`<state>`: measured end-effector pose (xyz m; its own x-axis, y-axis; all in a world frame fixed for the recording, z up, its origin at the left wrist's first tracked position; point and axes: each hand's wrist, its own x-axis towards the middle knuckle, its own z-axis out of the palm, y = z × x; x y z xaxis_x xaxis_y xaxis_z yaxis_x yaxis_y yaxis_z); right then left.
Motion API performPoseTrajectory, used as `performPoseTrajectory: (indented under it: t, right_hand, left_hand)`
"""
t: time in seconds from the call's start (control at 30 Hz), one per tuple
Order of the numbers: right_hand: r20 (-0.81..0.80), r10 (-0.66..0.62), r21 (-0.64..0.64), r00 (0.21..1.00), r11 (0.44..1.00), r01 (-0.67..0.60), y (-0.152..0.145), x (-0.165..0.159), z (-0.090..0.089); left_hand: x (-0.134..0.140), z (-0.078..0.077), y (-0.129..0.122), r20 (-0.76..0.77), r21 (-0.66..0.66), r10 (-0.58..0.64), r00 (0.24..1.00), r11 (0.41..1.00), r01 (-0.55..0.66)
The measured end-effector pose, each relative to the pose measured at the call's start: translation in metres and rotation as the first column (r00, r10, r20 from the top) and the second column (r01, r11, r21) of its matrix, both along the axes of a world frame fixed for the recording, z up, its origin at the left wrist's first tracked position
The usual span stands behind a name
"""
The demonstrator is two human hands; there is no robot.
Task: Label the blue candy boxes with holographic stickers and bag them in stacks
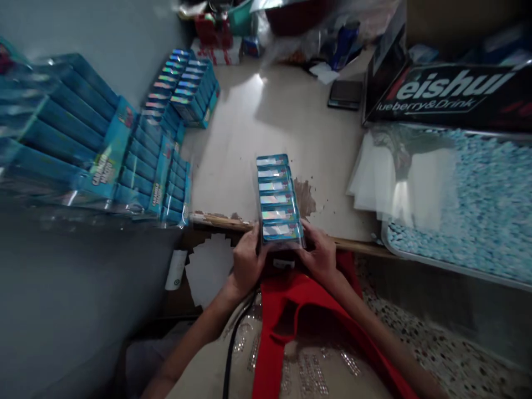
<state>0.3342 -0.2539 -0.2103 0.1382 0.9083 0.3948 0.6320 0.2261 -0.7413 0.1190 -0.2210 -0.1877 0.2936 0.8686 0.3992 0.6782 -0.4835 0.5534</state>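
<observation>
A clear-wrapped pack of small blue candy boxes (277,198) lies at the table's front edge, with its row of shiny silver-and-blue ends facing up. My left hand (248,255) grips the near left corner of this pack. On its near right corner, my right hand (319,252) is closed as well, fingers against the plastic wrap. The pack's near end sticks out toward my body, and its underside is hidden.
Wrapped stacks of blue candy boxes (103,138) line the left side, with another stack (193,88) behind. At right, a tray of small blue-white pieces (490,205) carries translucent sheets (369,177), below a black carton (449,94). A dark flat object (344,94) lies farther back.
</observation>
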Motion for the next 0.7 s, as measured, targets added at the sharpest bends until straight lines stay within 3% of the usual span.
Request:
performPoseTrajectory:
  t: [0.2,0.33,0.43,0.53,0.63,0.7]
  right_hand:
    - [-0.003,-0.015,0.026,1.0,1.0,0.016,0.002,-0.008,-0.002]
    - [0.009,-0.041,0.064,0.999,0.997,0.04,0.006,-0.015,-0.004]
    - [-0.028,-0.022,0.019,0.999,1.0,0.022,0.002,-0.01,0.0]
    - [-0.167,0.119,-0.154,0.979,0.977,-0.145,-0.003,0.015,0.009]
    - [-0.472,0.179,-0.21,0.863,0.928,-0.308,0.019,0.039,0.008]
    - [-0.569,0.128,-0.141,0.812,0.958,-0.249,0.047,0.033,0.003]
  left_hand:
    - [0.001,-0.001,-0.004,-0.08,0.095,0.02,0.997,0.995,-0.012]
    - [0.003,-0.008,-0.003,-0.054,0.067,0.023,0.998,0.998,-0.019]
    - [-0.003,-0.005,-0.002,0.043,-0.11,0.051,0.998,0.993,-0.045]
    - [-0.015,0.015,0.0,0.218,-0.436,0.116,0.969,0.9,-0.009]
    - [-0.017,0.04,0.005,0.554,-0.603,0.244,0.796,0.777,0.181]
    - [-0.006,0.05,0.014,0.723,-0.572,0.268,0.637,0.749,0.335]
